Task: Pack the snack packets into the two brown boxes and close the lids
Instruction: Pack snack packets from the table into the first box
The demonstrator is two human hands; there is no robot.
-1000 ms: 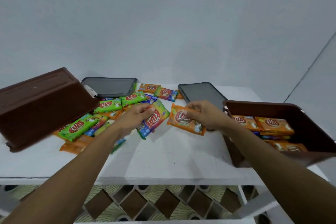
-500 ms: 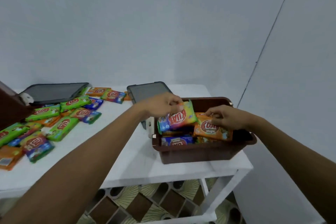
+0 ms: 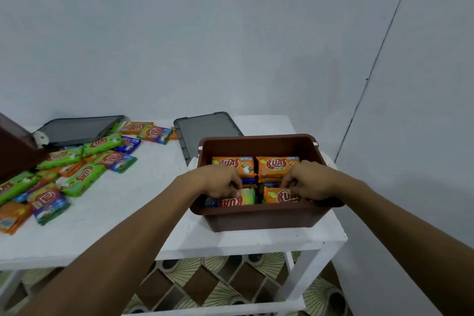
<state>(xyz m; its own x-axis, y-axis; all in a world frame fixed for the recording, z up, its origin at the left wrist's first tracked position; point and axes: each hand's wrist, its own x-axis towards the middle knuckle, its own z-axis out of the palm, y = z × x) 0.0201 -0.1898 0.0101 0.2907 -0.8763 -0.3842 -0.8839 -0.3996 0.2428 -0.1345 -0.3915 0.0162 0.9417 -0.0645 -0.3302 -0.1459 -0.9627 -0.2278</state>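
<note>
- Both packets are down in the near row of the brown box (image 3: 259, 215) now; half a second ago you held them above it.
- Your left hand (image 3: 223, 182) curls its fingers on the rainbow packet (image 3: 241, 199); your right hand (image 3: 310, 182) pinches the orange packet (image 3: 278, 196).
- Risk: the box sits by the bench (image 3: 128, 213) edge, so a hard push could slide it off. A packet left proud could block the lid.
- Loose packets (image 3: 84, 177) lie left of the box, with a grey lid (image 3: 205, 126) behind it.
- White bench, bare pale wall, patterned floor tiles (image 3: 205, 285) below the box.

Home-like room, white table (image 3: 115, 215), patterned floor tiles (image 3: 205, 287)
</note>
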